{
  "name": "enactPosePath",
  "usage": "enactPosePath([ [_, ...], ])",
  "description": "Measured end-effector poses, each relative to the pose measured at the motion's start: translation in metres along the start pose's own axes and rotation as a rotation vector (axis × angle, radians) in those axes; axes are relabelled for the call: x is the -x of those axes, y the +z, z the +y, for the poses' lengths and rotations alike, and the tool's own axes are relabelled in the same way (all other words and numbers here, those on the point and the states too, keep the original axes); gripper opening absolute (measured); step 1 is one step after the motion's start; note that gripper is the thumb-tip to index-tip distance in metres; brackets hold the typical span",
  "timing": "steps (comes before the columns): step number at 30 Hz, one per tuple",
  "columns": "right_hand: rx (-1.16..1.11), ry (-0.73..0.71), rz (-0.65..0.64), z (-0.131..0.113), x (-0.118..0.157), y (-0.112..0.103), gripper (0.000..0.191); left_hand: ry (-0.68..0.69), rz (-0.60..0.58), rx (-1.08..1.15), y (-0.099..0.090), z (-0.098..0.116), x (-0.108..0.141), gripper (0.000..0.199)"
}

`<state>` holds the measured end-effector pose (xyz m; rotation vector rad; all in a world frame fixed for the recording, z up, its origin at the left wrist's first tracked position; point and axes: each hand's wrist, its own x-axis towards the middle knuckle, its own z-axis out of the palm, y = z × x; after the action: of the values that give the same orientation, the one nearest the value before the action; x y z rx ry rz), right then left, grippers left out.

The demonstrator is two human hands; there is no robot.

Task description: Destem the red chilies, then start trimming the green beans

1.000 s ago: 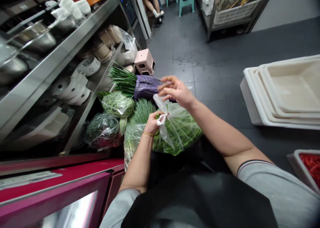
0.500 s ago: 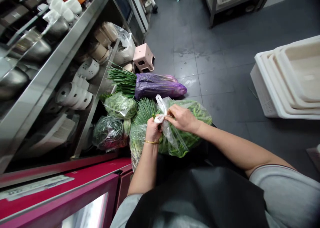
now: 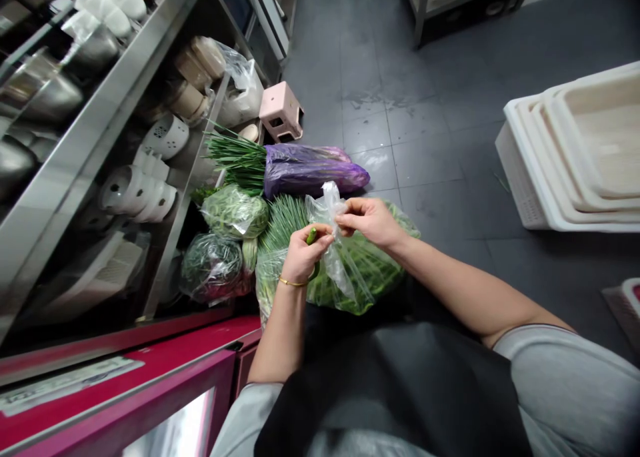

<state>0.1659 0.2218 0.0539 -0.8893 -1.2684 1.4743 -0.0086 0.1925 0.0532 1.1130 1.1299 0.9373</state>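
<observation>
A clear plastic bag (image 3: 350, 273) full of long green vegetables, which look like peppers, lies in front of me. Its gathered, twisted neck (image 3: 329, 207) stands up between my hands. My left hand (image 3: 301, 251) pinches the neck from the left, and a slim green piece (image 3: 311, 235), perhaps a pepper, pokes out of its grip. From the right, my right hand (image 3: 370, 222) pinches the same neck between thumb and fingers. Just left of the bag lie spiky green stalks (image 3: 287, 223) in clear plastic. Beyond them is a purple bag (image 3: 310, 169) with long green leaves (image 3: 237, 158) sticking out.
Bagged greens (image 3: 235, 211) and a dark bagged vegetable (image 3: 213, 267) lie by the steel shelf (image 3: 90, 110), which holds bowls and white strainers (image 3: 137, 193). A pink stool (image 3: 281, 110) stands ahead. Stacked white baskets (image 3: 530, 170) are at right; a red-pink cabinet (image 3: 200, 350) is at left.
My fingers have shifted on the bag's neck, and its plastic now stands more spread out between them. The left hand has opened its wrap into a fingertip pinch. The view has tilted slightly.
</observation>
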Motion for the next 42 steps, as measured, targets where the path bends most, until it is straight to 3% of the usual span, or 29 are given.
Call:
enactPosePath([
  [3, 0.036, -0.052, -0.007, -0.006, -0.006, 0.001, 0.02, -0.018, 0.036, -0.015, 0.004, 0.001, -0.003, 0.02],
  [8, 0.425, -0.264, 0.18, -0.006, 0.004, 0.001, 0.015, -0.07, 0.321, 0.129, 0.011, -0.008, -0.008, 0.022],
  [12, 0.836, -0.251, 0.038, 0.004, 0.014, 0.01, 0.016, -0.099, 0.386, 0.226, 0.015, -0.018, -0.006, 0.026],
  [17, 1.114, -0.131, -0.037, 0.006, 0.014, 0.022, 0.022, 0.092, 0.435, 0.14, 0.019, -0.03, -0.001, 0.027],
  [21, 1.133, -0.088, -0.052, 0.009, 0.011, 0.024, 0.019, 0.257, 0.537, -0.033, 0.018, -0.041, -0.002, 0.024],
  [24, 1.111, -0.128, -0.036, 0.018, 0.009, 0.023, 0.016, 0.26, 0.613, -0.117, 0.017, -0.049, -0.004, 0.023],
  [29, 1.199, -0.419, -0.02, 0.031, 0.011, 0.017, 0.017, 0.148, 0.561, 0.073, 0.019, -0.055, -0.012, 0.026],
  [32, 1.209, -0.531, -0.005, 0.032, 0.012, 0.01, 0.017, 0.112, 0.581, 0.166, 0.009, -0.047, -0.01, 0.027],
  [34, 1.207, -0.529, 0.017, 0.03, 0.012, 0.008, 0.016, 0.212, 0.684, 0.137, -0.003, -0.033, 0.0, 0.024],
  [36, 1.221, -0.522, -0.011, 0.029, 0.012, 0.01, 0.017, 0.422, 0.787, -0.007, -0.013, -0.013, 0.014, 0.017],
  [37, 1.234, -0.527, -0.044, 0.029, 0.013, 0.012, 0.018, 0.522, 0.786, -0.136, -0.016, -0.003, 0.021, 0.012],
  [39, 1.26, -0.534, -0.1, 0.03, 0.013, 0.016, 0.021, 0.595, 0.605, -0.444, -0.015, 0.013, 0.03, 0.007],
  [42, 1.283, -0.515, -0.126, 0.032, 0.015, 0.02, 0.021, 0.468, 0.203, -0.736, -0.007, 0.021, 0.025, 0.008],
])
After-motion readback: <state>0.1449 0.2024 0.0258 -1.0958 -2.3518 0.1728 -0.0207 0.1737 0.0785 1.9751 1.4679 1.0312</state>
